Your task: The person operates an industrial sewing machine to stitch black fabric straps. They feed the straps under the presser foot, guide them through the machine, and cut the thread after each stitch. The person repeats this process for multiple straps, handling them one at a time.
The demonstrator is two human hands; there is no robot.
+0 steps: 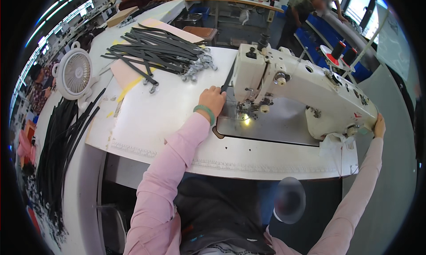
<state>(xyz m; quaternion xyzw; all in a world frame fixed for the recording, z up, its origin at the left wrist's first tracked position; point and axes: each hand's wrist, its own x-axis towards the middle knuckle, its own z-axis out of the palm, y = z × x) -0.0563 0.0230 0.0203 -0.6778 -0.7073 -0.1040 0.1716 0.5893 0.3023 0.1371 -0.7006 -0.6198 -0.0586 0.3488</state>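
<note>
A white counter is carrying a white sewing machine on its right part, bedded in a grey metal plate; a heap of black straps with metal clips is lying toward the far left, partly on a pink sheet; a small white fan is standing at the left edge; more black straps are hanging over that edge.

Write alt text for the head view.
A person in pink sleeves sits at a white sewing machine, left hand gripping a black strap beside the needle, right hand on the handwheel end. More black straps are piled behind.
</note>
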